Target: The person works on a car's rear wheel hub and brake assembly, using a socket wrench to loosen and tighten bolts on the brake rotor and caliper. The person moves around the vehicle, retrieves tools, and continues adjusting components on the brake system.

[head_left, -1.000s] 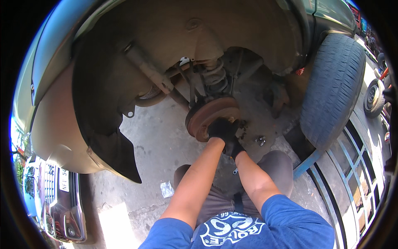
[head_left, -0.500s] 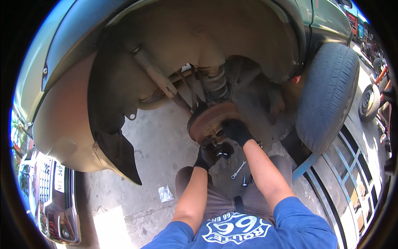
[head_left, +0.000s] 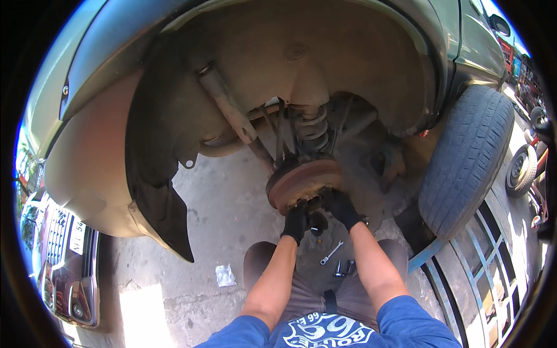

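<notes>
Hands: my left hand (head_left: 295,221), in a black glove, is curled shut on the lower left edge of the rotor (head_left: 303,184). My right hand (head_left: 341,207), also gloved, is closed against the rotor's lower right edge, fingers tucked under it. Between the two hangs a small dark part (head_left: 317,223), just below the rotor; I cannot tell whether either hand holds it.

Rotor: rusty brown disc, tilted, in the open wheel arch (head_left: 290,64), directly under the coil spring (head_left: 310,130). A long strut (head_left: 227,106) slants down toward it from the upper left.

Floor items: a wrench (head_left: 332,253) lies on the concrete (head_left: 220,203) between my forearms, with two dark sockets (head_left: 343,268) just below it, near my knees. A small square silvery wrapper (head_left: 225,275) lies flat to the left, well apart from the tools.

Surroundings: a tyre (head_left: 464,162) leans at the right, beside the arch. A blue-framed grate (head_left: 481,272) runs along the lower right. A torn black liner (head_left: 159,203) hangs from the arch's left side. At far left, the front of another car (head_left: 61,261) with a white rectangular plate (head_left: 77,241) on its grille.
</notes>
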Motion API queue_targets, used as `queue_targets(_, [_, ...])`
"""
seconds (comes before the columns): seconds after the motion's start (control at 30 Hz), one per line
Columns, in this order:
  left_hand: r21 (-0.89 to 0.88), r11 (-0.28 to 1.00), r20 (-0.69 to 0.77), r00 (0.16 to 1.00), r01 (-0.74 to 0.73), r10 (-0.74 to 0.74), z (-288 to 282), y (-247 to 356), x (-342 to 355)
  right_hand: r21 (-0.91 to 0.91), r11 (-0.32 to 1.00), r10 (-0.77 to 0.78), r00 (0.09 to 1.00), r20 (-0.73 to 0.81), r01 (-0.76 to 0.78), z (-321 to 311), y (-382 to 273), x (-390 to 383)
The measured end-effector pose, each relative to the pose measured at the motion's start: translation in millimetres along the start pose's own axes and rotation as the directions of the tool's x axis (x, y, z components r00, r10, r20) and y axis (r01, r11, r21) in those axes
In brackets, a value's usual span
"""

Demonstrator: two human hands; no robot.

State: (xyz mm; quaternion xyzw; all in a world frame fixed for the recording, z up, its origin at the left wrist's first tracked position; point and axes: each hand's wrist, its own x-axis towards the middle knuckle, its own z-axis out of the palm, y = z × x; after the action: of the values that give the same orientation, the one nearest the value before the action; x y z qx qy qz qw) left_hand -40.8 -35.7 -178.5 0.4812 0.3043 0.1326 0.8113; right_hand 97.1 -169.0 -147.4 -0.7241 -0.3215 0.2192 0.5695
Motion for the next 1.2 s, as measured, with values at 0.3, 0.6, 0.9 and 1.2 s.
queue_targets(0.3, [0.452,0.889,-0.020,0.996,-0.071,0.090,0.4,16.7,-13.8,-0.496,0.810,-0.266,0.949,0.167,0.314,14.9,62.1,12.4])
queue_targets(0.6, [0.355,0.931,-0.131,0.990,0.091,-0.047,-0.2,20.9,-8.8,-0.014,0.991,0.135,0.987,0.088,-0.135,14.3,26.0,9.6])
queue_targets(0.9, [0.396,0.914,-0.059,0.996,0.087,-0.069,-13.7,15.0,3.4,-0.166,0.986,0.016,0.998,0.054,-0.007,8.8,6.8,-1.0])
queue_targets(1.2, [0.310,0.933,-0.120,0.981,0.181,-0.150,-27.6,11.7,24.6,-0.419,0.902,-0.145,0.988,-0.059,0.108,17.9,21.5,8.1])
